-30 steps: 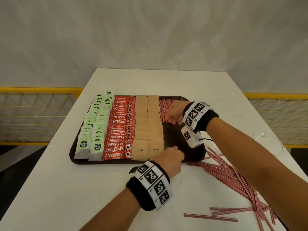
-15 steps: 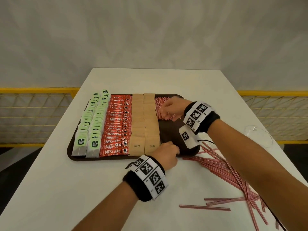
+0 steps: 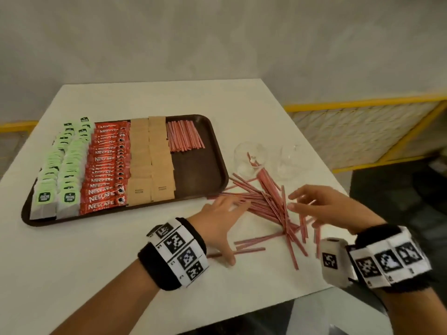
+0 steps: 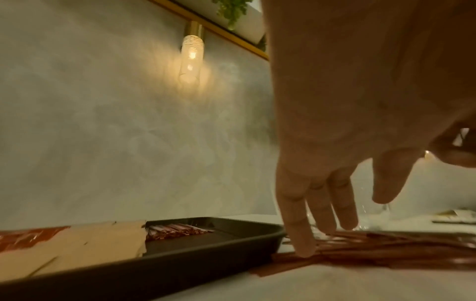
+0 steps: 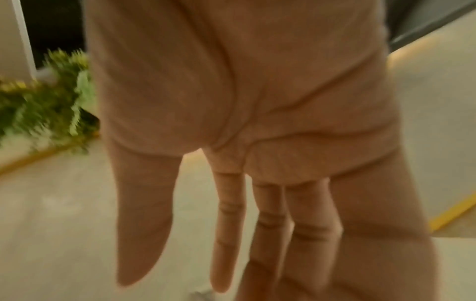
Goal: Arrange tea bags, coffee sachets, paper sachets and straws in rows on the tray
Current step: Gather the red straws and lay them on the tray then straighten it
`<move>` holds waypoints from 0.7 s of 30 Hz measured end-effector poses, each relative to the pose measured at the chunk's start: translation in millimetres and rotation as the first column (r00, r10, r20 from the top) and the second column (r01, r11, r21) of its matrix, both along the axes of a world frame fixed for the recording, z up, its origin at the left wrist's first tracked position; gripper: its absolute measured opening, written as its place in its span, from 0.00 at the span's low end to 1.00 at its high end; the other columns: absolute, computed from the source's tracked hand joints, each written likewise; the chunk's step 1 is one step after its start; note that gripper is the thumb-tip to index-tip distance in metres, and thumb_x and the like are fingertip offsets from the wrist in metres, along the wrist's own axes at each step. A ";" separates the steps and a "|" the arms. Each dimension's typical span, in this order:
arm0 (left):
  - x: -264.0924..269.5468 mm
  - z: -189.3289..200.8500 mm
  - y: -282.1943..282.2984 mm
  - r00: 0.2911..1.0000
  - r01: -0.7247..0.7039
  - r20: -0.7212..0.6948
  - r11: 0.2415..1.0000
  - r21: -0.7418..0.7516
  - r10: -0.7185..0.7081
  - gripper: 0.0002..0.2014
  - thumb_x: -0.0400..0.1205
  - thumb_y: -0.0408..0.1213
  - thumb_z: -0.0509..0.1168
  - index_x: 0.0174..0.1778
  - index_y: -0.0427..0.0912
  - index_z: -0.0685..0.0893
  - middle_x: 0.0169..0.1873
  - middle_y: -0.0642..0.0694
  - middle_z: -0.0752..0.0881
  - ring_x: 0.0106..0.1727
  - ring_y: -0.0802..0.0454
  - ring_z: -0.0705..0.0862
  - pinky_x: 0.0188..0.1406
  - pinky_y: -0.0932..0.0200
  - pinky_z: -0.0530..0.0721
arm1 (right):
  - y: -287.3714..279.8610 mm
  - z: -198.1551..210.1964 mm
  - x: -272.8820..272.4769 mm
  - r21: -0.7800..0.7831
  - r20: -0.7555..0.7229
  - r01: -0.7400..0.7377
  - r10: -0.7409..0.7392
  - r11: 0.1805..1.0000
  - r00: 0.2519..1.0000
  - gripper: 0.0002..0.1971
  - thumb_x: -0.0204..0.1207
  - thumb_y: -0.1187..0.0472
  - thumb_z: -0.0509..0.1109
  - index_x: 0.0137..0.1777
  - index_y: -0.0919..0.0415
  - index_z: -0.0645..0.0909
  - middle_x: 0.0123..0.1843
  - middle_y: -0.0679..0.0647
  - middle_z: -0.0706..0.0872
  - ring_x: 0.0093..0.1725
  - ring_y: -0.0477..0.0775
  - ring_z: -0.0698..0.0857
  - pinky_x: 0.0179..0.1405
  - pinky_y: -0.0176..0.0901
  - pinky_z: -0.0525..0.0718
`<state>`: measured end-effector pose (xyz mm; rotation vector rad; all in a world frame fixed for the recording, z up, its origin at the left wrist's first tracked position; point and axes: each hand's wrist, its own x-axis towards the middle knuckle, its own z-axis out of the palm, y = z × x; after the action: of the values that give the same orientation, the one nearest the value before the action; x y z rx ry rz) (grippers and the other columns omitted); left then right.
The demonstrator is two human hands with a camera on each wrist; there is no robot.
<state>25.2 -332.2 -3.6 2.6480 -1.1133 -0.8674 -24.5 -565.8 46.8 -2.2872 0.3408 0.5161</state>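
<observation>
The loose straws (image 3: 263,204) lie fanned on the table between both spread, empty hands; the left hand (image 3: 220,213) touches their near ends, the right hand (image 3: 324,206) hovers opposite.

Dim, warm light from a glowing wall lamp (image 4: 192,59); right wrist view motion-blurred, edges bowed.

From my end, left hand (image 3: 219,221) is flat and low, palm down, fingers (image 4: 300,230) straight and spread a bit, thumb out sideways. Right hand (image 3: 321,209) hangs a little higher, fingers (image 5: 229,234) stretched out loose, nothing in it. Both forearms reach forward, marker bands on the wrists.
</observation>
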 end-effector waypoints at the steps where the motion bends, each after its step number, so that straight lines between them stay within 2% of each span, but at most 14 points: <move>1: -0.9 -3.0 -2.5 1.000 0.006 0.003 0.998 0.062 -0.006 0.62 0.66 0.50 0.79 0.83 0.49 0.37 0.82 0.46 0.41 0.82 0.46 0.41 0.79 0.45 0.49 | -9.9 -13.2 -9.3 -0.081 -0.037 0.047 -0.050 0.996 0.998 0.18 0.69 0.46 0.75 0.57 0.50 0.79 0.51 0.51 0.84 0.47 0.49 0.85 0.40 0.40 0.87; 3: -1.4 -7.3 -7.8 1.000 -0.004 0.010 0.990 0.139 0.002 0.65 0.66 0.49 0.80 0.82 0.48 0.33 0.82 0.45 0.36 0.82 0.45 0.38 0.80 0.45 0.47 | -23.7 -31.6 -23.0 -0.185 -0.072 0.133 -0.149 0.974 0.986 0.27 0.66 0.45 0.77 0.64 0.52 0.75 0.57 0.52 0.81 0.49 0.49 0.82 0.38 0.39 0.84; 5: 0.3 -8.6 -13.1 0.999 -0.039 0.014 0.988 0.152 0.038 0.66 0.65 0.49 0.80 0.82 0.46 0.32 0.82 0.45 0.34 0.82 0.45 0.36 0.80 0.46 0.48 | -29.6 -41.9 -28.1 -0.235 -0.093 0.161 -0.187 0.959 0.978 0.34 0.66 0.47 0.78 0.70 0.57 0.71 0.61 0.56 0.79 0.52 0.51 0.80 0.39 0.40 0.84; 6: 2.0 -8.7 -15.8 0.998 -0.067 0.016 0.987 0.145 0.066 0.66 0.65 0.48 0.80 0.82 0.44 0.32 0.82 0.46 0.34 0.82 0.45 0.36 0.80 0.47 0.48 | -30.8 -45.6 -27.6 -0.258 -0.090 0.142 -0.170 0.956 0.981 0.34 0.66 0.47 0.78 0.70 0.59 0.71 0.59 0.56 0.80 0.52 0.52 0.80 0.43 0.43 0.86; 8: 5.8 -8.5 -22.4 0.992 -0.127 0.023 0.983 0.131 0.125 0.66 0.65 0.47 0.81 0.82 0.41 0.32 0.82 0.46 0.34 0.83 0.46 0.37 0.80 0.51 0.49 | -29.7 -51.4 -22.7 -0.290 -0.061 0.083 -0.105 0.953 0.993 0.28 0.67 0.49 0.78 0.63 0.63 0.76 0.49 0.53 0.81 0.50 0.51 0.82 0.51 0.46 0.85; 10: 8.8 -8.0 -29.1 0.986 -0.168 0.026 0.977 0.133 0.166 0.66 0.66 0.48 0.80 0.82 0.39 0.33 0.83 0.45 0.36 0.83 0.46 0.39 0.80 0.53 0.50 | -24.3 -55.4 -16.6 -0.275 -0.040 0.025 -0.038 0.961 0.998 0.25 0.66 0.49 0.79 0.57 0.64 0.78 0.48 0.54 0.84 0.48 0.52 0.83 0.52 0.48 0.86; 12: 11.7 -7.9 -35.2 0.982 -0.187 0.029 0.973 0.137 0.185 0.64 0.66 0.48 0.80 0.82 0.37 0.37 0.83 0.44 0.40 0.83 0.46 0.41 0.80 0.53 0.51 | -13.6 -53.6 -12.5 -0.254 -0.025 -0.055 0.050 0.966 0.998 0.22 0.68 0.50 0.78 0.55 0.64 0.80 0.49 0.56 0.85 0.46 0.52 0.84 0.48 0.44 0.85; 14: 14.3 -7.7 -40.3 0.982 -0.187 0.043 0.975 0.121 0.183 0.60 0.66 0.49 0.79 0.83 0.37 0.45 0.83 0.44 0.48 0.82 0.46 0.48 0.79 0.53 0.56 | -2.6 -50.2 -11.0 -0.228 0.003 -0.139 0.143 0.964 0.990 0.19 0.71 0.51 0.76 0.57 0.64 0.82 0.48 0.54 0.85 0.44 0.51 0.83 0.44 0.39 0.82; 16: 16.1 -7.5 -43.9 0.983 -0.179 0.049 0.979 0.093 0.176 0.56 0.66 0.48 0.80 0.82 0.38 0.52 0.81 0.45 0.55 0.80 0.46 0.54 0.78 0.54 0.59 | 4.0 -48.0 -9.8 -0.206 0.021 -0.203 0.212 0.957 0.977 0.20 0.73 0.50 0.74 0.61 0.61 0.81 0.49 0.52 0.83 0.46 0.51 0.81 0.45 0.39 0.81; 19: 17.7 -8.7 -45.1 0.983 -0.176 0.060 0.982 0.075 0.172 0.53 0.68 0.48 0.79 0.83 0.40 0.53 0.81 0.45 0.56 0.80 0.46 0.56 0.78 0.54 0.59 | 0.5 -44.5 -5.7 -0.114 0.021 -0.179 0.183 0.977 0.983 0.27 0.73 0.50 0.74 0.70 0.58 0.74 0.56 0.52 0.79 0.49 0.49 0.79 0.43 0.37 0.81; 21: 19.2 -9.9 -42.9 0.978 -0.199 0.080 0.977 0.074 0.193 0.53 0.69 0.49 0.78 0.83 0.42 0.52 0.81 0.45 0.56 0.80 0.46 0.55 0.79 0.50 0.59 | -6.1 -40.5 -0.1 -0.100 0.026 -0.116 0.119 0.988 0.992 0.32 0.72 0.49 0.74 0.74 0.57 0.70 0.62 0.55 0.78 0.52 0.50 0.80 0.42 0.36 0.83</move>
<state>44.4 -375.2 -13.5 2.8169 -0.8283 -0.8013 -24.6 -571.9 6.4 -2.4195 0.2202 0.5316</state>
